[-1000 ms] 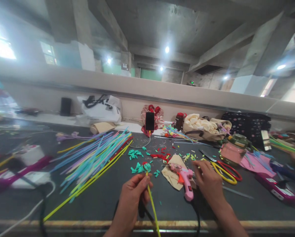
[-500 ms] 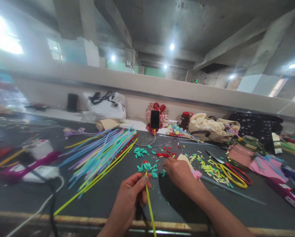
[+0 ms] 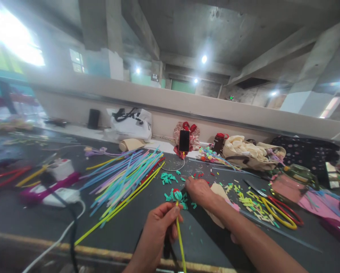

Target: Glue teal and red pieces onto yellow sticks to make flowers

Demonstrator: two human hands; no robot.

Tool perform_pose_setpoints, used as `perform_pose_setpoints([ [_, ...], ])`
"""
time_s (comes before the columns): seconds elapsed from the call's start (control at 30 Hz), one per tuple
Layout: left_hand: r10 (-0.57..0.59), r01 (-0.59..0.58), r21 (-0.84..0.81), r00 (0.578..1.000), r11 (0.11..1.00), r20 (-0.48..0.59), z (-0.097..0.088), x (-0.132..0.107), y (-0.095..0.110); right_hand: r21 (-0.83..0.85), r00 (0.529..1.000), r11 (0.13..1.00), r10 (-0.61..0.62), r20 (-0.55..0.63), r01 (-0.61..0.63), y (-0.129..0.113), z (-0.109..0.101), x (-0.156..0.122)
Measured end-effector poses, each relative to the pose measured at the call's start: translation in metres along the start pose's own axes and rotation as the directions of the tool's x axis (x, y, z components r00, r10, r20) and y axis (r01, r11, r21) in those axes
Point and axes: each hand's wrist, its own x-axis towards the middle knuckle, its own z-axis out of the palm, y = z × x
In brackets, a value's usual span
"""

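Note:
My left hand (image 3: 160,224) pinches a yellow pipe cleaner (image 3: 180,237) between thumb and fingers, just under its tip. On top of this stem sits a small flower head (image 3: 177,195) of teal pieces round a red middle. Beyond it to the right, my right hand (image 3: 200,192) is low over the table with curled fingers; the fingertips are turned away, so whatever they grip is hidden. Short teal pieces (image 3: 168,178) lie in a small heap just past the flower head, with more loose around it. A few red bits (image 3: 199,175) are scattered behind my right hand.
Long pipe cleaners (image 3: 130,180) in many colours lie at left, near a purple and white power strip (image 3: 56,193). At right are yellow-green cut pieces (image 3: 251,201), scissors (image 3: 280,212) with red and yellow handles, and a glass jug (image 3: 292,182). A phone (image 3: 184,140) stands at the back.
My right hand has shifted toward the flower head and slightly away from me, now covering some red bits. The left hand keeps its pinch on the stem. The whole view has turned slightly left.

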Motion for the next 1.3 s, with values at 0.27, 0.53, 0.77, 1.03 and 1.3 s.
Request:
perform_pose_setpoints([
  [0.27, 0.009, -0.009, 0.009, 0.999, 1.000, 0.036, 0.000, 0.001, 0.000, 0.321, 0.974, 0.946, 0.112, -0.198, -0.043, -0.002, -0.025, -0.032],
  [0.53, 0.026, -0.027, 0.036, 1.000, 0.999, 0.010, 0.005, 0.005, -0.001, 0.462, 0.969, 0.886, 0.147, -0.200, -0.039, -0.026, -0.012, -0.074],
  [0.77, -0.014, 0.017, 0.077, 0.999, 0.997, -0.047, 0.001, 0.003, 0.000, 0.473, 0.952, 0.879, 0.184, -0.244, -0.049, -0.029, -0.011, -0.082],
  [1.03, -0.054, 0.057, 0.055, 0.998, 0.997, -0.041, 0.003, 0.003, 0.003, 0.560, 0.792, 0.723, 0.583, -0.182, -0.404, 0.022, -0.010, -0.154],
  [1.3, -0.049, 0.052, 0.100, 0.998, 0.994, -0.027, 0.008, 0.003, 0.002, 0.356, 0.717, 0.690, 0.693, -0.074, -0.630, 0.035, 0.003, -0.148],
])
